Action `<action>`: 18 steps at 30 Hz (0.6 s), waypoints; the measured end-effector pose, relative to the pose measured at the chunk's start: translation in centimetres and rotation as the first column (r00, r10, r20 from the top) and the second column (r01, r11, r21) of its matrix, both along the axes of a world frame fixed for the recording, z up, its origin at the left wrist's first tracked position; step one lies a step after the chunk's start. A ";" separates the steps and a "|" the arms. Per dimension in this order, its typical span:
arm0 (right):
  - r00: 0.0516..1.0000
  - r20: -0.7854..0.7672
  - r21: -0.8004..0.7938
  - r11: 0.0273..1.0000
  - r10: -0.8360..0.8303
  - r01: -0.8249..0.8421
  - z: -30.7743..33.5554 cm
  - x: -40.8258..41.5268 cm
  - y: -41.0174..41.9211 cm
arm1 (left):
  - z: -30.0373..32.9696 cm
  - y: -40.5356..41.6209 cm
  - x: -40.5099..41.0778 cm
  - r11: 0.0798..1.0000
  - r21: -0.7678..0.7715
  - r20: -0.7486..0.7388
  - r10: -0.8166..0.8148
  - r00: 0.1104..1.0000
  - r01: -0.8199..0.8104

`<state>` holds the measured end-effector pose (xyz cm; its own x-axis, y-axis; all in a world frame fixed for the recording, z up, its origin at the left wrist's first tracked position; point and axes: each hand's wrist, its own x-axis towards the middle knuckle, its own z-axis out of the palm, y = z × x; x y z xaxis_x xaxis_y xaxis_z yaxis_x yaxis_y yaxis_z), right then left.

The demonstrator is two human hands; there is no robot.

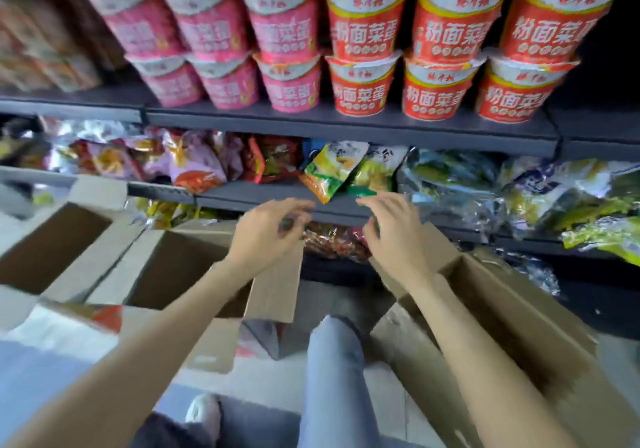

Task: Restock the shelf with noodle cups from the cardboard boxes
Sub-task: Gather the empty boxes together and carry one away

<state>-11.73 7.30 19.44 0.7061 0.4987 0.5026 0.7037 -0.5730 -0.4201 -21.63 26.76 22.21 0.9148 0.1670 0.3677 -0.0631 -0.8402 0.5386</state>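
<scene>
Both the left hand (pixel 266 231) and right hand (pixel 394 229) hover empty, fingers loosely curled, between the cardboard boxes (pixel 180 267). Red noodle cups (pixel 363 90) already fill the top shelf (pixel 346 125) two high. This looks like a between-cups reach; the next move calls for dipping into a box for another.

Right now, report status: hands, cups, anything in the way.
Left hand and right hand empty, by the lower shelf edge. Cups stacked two high. Green packet overhangs that edge.

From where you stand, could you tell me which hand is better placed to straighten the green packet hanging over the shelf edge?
Probably the left hand: its fingertips reach just beside the green packet's overhanging corner. The right hand sits slightly further off. Both are empty.
</scene>
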 end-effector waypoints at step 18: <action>0.870 -0.475 -0.398 0.850 0.130 -0.344 -15.2 -15.6 25.0 | -15.6 27.7 -22.0 0.430 -0.484 -0.432 0.640 0.636 -0.762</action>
<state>-27.37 32.31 4.24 0.6201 0.7720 -0.1397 0.6617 -0.6103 -0.4356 -43.65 54.45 6.66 0.4089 0.8912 -0.1964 0.5337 -0.0590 0.8436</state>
